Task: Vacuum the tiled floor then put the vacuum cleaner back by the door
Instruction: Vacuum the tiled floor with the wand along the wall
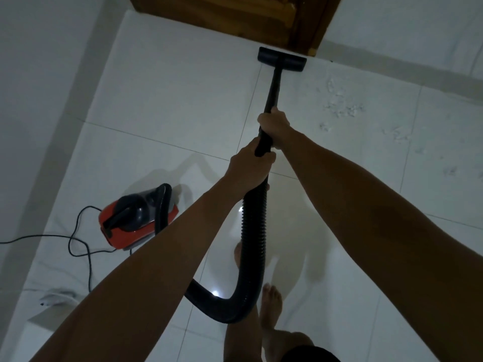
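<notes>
Two hands, the right hand (273,124) above the left hand (249,168), are gripping the rigid black wand (273,87), pressing its flat rectangular head (281,58) onto glossy white tiles (170,100) beside the wooden door (222,19).

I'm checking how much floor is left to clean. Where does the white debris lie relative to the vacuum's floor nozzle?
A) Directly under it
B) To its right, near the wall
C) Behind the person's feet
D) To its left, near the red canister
B: the white debris is scattered on the tiles to the right of the floor nozzle, which sits by the wooden door.
</notes>
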